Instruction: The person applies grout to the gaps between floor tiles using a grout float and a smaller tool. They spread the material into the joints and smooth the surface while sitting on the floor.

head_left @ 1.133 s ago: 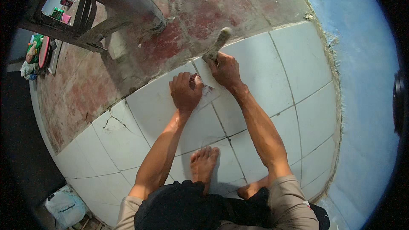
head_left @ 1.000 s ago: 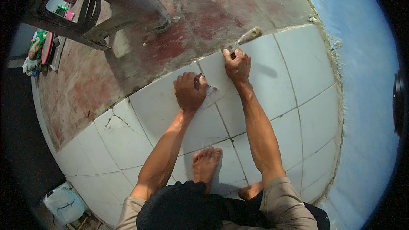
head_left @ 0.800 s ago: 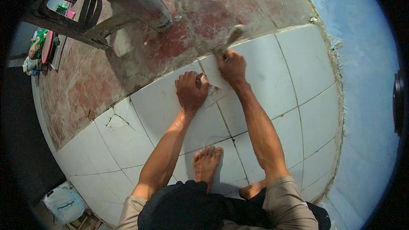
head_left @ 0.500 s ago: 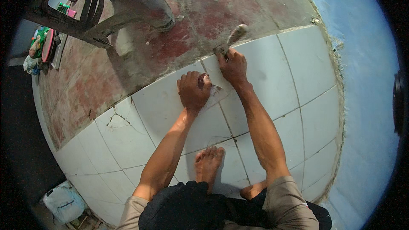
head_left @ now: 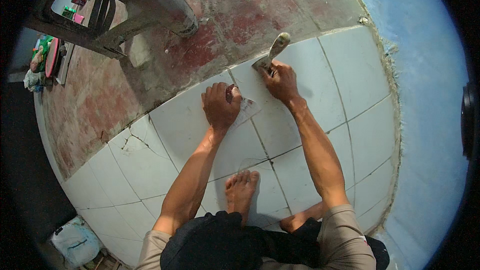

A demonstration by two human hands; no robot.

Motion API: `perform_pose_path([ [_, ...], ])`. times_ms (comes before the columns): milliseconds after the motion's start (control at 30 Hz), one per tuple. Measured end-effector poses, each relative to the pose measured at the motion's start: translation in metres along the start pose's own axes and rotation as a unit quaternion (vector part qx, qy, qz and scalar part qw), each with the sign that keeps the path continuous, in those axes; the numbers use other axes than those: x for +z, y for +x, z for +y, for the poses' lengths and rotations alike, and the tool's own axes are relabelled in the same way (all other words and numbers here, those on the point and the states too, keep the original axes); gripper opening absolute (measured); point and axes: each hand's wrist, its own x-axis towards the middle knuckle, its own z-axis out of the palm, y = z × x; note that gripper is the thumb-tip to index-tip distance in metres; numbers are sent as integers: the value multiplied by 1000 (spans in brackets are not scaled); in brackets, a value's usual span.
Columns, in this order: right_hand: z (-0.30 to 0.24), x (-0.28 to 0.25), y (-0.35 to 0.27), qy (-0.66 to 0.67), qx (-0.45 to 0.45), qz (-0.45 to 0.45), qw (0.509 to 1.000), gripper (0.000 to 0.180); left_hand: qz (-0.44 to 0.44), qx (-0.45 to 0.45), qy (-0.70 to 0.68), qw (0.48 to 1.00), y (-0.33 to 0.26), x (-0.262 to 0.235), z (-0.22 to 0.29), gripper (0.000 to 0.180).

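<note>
A scraper (head_left: 272, 52) with a pale handle and flat metal blade is gripped in the right hand (head_left: 281, 81), fingers wrapped tight around it, its blade pressed to the joint at the far edge of the white tiled floor (head_left: 185, 130), where the tiles meet bare red cement (head_left: 95, 115). The left hand (head_left: 220, 106) presses flat beside it, fingers together, a small dark piece pinched at the thumb over a light scrap. Most tiles look laid, one near the left edge cracked; a chair (head_left: 125, 10) stands beyond, a blue wall (head_left: 430, 95) to the right, and a white plastic can (head_left: 76, 241) near the left corner.
</note>
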Motion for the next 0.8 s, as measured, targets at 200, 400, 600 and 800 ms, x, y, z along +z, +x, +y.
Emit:
perform_pose_path([
  [200,7,-14,-2,-35,10,36,999,31,0,3,0,1000,2,0,3,18],
  [400,22,-33,6,48,85,100,990,36,10,4,-21,1000,2,0,3,19],
  [600,14,-15,-18,6,-15,23,1000,35,2,3,4,1000,-1,-2,-1,19],
  [800,20,-12,-28,-35,-29,53,998,24,3,-6,-5,1000,1,-2,5,17],
])
